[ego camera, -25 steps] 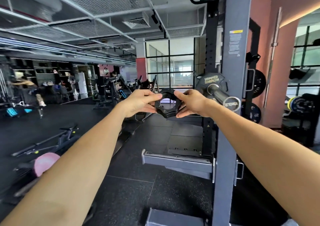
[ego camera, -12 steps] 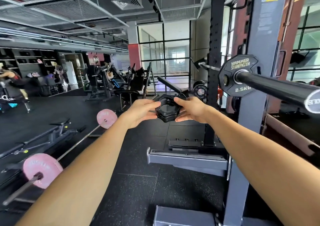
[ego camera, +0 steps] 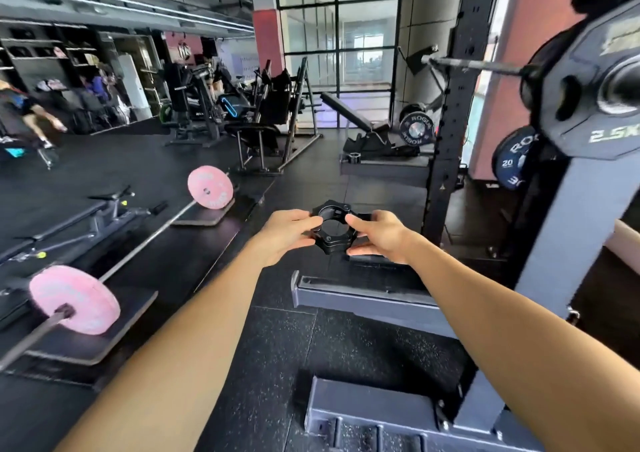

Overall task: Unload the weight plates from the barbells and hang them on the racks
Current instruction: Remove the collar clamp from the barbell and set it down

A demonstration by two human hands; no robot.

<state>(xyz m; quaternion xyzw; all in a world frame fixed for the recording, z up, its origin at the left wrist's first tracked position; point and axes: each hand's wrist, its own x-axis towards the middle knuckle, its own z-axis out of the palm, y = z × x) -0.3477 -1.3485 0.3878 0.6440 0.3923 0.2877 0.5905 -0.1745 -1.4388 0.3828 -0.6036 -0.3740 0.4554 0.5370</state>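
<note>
The weight plate [ego camera: 595, 94] marked 2.5 sits on the end of a barbell [ego camera: 474, 65] at the upper right, close to our head and a little blurred, with the bar resting across the dark rack [ego camera: 460, 105]. In front of us we hold a black collar clamp [ego camera: 333, 231] out at arm's length over the black rubber floor [ego camera: 214, 365]. Our left hand [ego camera: 285, 235] pinches the clamp's left side, thumb on top and fingers curled underneath; our right hand [ego camera: 379, 235] pinches its right side the same way, so both sets of fingers are closed on the clamp and neither touches the plate. The clamp's ring faces up toward us, and we can see the floor through its hole. Behind the rack's grey upright [ego camera: 557, 229], a blue plate [ego camera: 512, 160] marked 20 hangs low on the right, and a black plate [ego camera: 415, 129] with white lettering sits near an inclined bench [ego camera: 356, 115]. On the left, a second barbell [ego camera: 149, 236] lies on the floor with a pink plate [ego camera: 74, 299] at its near end and another pink plate [ego camera: 210, 186] at its far end, each resting on a dark mat. Further back are machines and a few blurred people.
</note>
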